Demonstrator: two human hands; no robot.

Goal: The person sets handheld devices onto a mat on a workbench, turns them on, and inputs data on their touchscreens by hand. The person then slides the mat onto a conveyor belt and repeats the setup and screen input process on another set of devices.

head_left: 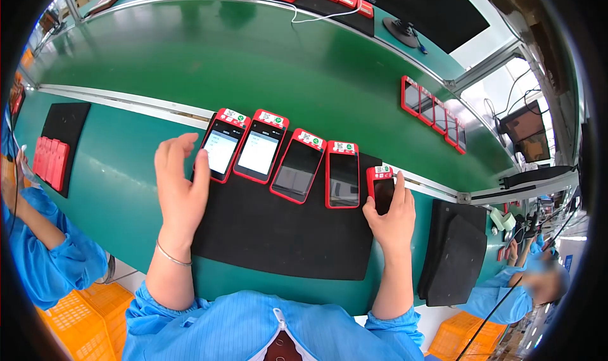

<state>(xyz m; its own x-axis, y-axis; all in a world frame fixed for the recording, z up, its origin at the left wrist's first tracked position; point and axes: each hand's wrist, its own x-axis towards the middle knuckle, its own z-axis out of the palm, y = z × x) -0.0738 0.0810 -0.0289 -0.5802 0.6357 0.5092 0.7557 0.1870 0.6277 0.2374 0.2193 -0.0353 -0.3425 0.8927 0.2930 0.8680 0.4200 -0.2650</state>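
Observation:
Five red-cased handheld terminals lie in a row along the top of a black mat (285, 240). My left hand (180, 190) has its fingers apart, its thumb at the left edge of the leftmost terminal (223, 151), whose screen is lit. Beside that one is a second lit terminal (259, 149). A third terminal (297, 169) and a fourth terminal (344, 180) have dark screens. At the right end, my right hand (394, 218) grips the fifth terminal (382, 193) between thumb and fingers; part of it is covered by the hand.
More red terminals (434, 114) line the green panel at right. Dark foam pads (455, 253) lie right of the mat. Red cases (52, 161) rest on another pad at left. A monitor (424, 6) stands behind. Co-workers' blue sleeves (57, 247) show at both sides, above orange crates (88, 316).

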